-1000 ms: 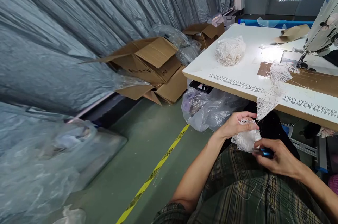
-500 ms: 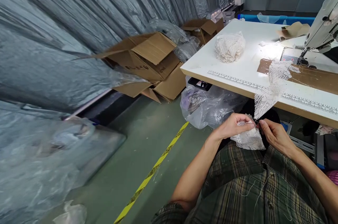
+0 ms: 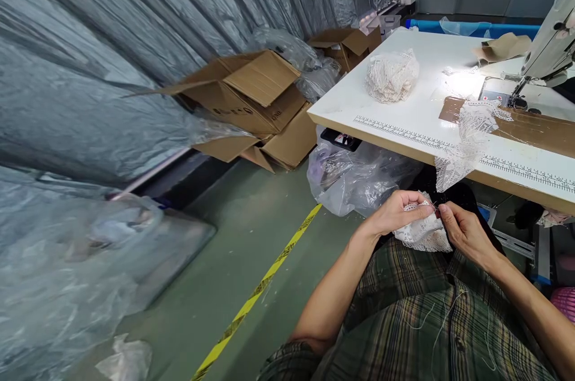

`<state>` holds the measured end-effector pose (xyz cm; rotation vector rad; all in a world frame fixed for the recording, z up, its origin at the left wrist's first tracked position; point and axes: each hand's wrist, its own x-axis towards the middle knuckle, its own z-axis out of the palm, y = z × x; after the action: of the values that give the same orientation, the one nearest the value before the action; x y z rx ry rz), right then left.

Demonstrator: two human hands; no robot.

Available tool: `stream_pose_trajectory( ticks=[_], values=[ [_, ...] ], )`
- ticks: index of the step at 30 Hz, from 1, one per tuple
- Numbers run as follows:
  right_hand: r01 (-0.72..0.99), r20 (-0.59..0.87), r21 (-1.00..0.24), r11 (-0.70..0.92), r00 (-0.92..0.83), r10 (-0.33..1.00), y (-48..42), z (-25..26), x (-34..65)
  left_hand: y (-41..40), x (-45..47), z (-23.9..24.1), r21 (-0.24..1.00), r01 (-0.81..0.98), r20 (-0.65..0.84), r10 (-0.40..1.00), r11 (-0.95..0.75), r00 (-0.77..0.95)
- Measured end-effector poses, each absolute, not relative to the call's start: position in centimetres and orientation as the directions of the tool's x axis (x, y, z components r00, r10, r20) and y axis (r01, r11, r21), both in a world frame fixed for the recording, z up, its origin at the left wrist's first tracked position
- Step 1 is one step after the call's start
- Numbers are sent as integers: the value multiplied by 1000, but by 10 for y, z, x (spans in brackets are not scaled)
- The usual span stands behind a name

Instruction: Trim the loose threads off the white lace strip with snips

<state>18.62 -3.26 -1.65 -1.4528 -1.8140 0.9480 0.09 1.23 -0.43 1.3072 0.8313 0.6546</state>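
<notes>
Just above the lap in the head view, the left hand (image 3: 395,213) pinches the white lace piece (image 3: 422,236) between thumb and fingers, while the right hand (image 3: 469,231) has thumb and fingertips together beside its upper edge, on what cannot be told; the crumpled piece slants from the left fingertips down to a corner below the right hand. Beyond both hands, a lace strip (image 3: 467,141) hangs over the near edge of the table (image 3: 335,105), its tip pointing down towards them, and green floor (image 3: 224,261) spreads left of the left hand.
</notes>
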Motion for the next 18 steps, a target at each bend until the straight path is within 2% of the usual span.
stream_pose_trajectory(
  ticks=[4,9,13,15,18],
  values=[
    [584,45,-800,140,-174,984,-30,-17,185,12,3,-7,982,20,-167,821,186,546],
    [498,-19,-861,100,-228,974,-38,-21,188,10,4,-18,961,-8,-231,821,275,522],
    [587,-81,-806,76,-237,968,-44,-29,194,15,7,-29,988,57,-151,879,140,452],
    [641,-48,-763,80,-180,982,-45,-30,199,22,12,-32,996,69,-84,908,61,411],
    [647,65,-751,131,-125,990,-44,-24,204,34,27,-35,994,-60,-62,920,92,387]
  ],
)
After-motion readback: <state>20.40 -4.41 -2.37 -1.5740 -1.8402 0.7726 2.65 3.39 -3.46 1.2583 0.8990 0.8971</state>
